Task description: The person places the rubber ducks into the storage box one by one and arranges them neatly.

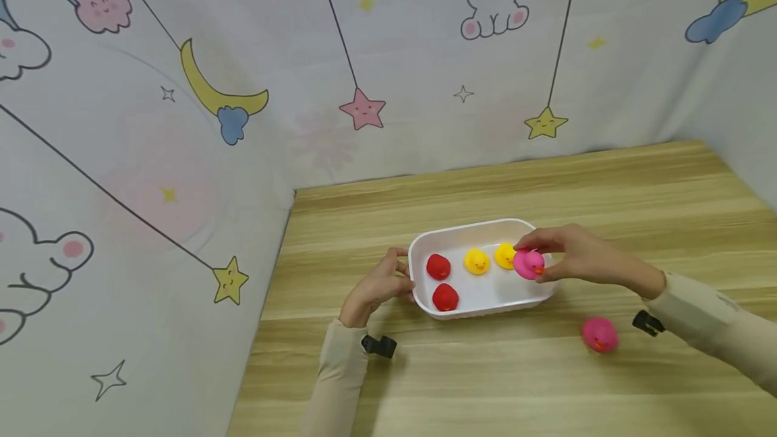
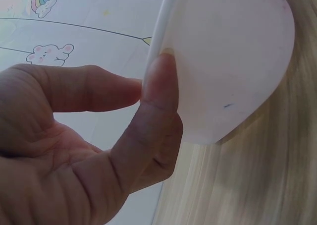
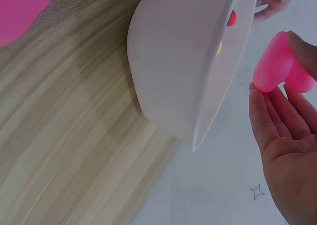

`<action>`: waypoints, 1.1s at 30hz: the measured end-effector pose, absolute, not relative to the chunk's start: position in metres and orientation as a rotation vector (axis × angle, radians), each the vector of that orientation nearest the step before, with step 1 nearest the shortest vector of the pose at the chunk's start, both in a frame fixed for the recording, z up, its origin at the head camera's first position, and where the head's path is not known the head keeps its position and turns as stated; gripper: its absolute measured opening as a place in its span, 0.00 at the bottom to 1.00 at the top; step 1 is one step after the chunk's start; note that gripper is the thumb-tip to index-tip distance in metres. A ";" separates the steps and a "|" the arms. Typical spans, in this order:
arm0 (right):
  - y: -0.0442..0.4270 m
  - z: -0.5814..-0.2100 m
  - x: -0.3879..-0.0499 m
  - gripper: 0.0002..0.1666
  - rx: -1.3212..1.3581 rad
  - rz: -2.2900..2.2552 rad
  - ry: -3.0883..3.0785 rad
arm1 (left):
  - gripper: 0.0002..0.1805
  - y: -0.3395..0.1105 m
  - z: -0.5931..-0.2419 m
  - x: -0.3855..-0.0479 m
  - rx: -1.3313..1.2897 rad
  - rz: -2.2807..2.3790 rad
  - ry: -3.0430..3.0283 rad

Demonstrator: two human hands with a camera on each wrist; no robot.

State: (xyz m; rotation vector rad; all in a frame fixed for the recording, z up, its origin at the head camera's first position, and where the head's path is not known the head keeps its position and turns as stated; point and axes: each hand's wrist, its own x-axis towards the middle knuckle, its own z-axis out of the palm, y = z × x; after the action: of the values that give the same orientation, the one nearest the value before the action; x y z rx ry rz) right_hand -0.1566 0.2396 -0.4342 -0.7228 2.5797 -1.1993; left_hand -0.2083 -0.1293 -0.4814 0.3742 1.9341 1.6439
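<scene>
My right hand point(image 1: 577, 255) pinches a pink rubber duck point(image 1: 529, 264) between thumb and fingers, over the right end of a white plastic tray point(image 1: 479, 297). The right wrist view shows that duck point(image 3: 274, 66) held above the tray's rim. At the tray's left end my left hand point(image 1: 379, 285) grips the rim. Thumb and finger meet on the tray wall point(image 2: 228, 61) in the left wrist view. Two red rounded toys point(image 1: 438, 266) sit at the tray's left, faces not visible. Beside them are two yellow rubber ducks point(image 1: 477, 261), the right one partly hidden by the held duck.
Another pink rubber duck point(image 1: 599, 334) stands on the wooden table point(image 1: 485, 376), in front of the tray's right end. Behind the table hangs a white printed cloth point(image 1: 419, 52), which also covers the left side. Small black wrist mounts point(image 1: 380, 346) stick out from the sleeves.
</scene>
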 end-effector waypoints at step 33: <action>0.181 -0.477 -0.182 0.18 -1.034 -1.131 2.516 | 0.35 -0.127 -0.480 -0.208 0.358 1.648 1.958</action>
State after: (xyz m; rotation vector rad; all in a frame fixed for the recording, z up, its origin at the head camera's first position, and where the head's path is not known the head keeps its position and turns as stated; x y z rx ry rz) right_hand -0.1822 0.1805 -0.4774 -1.0336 2.5161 -1.1310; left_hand -0.2075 -0.1270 -0.4799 0.3575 1.9583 1.6485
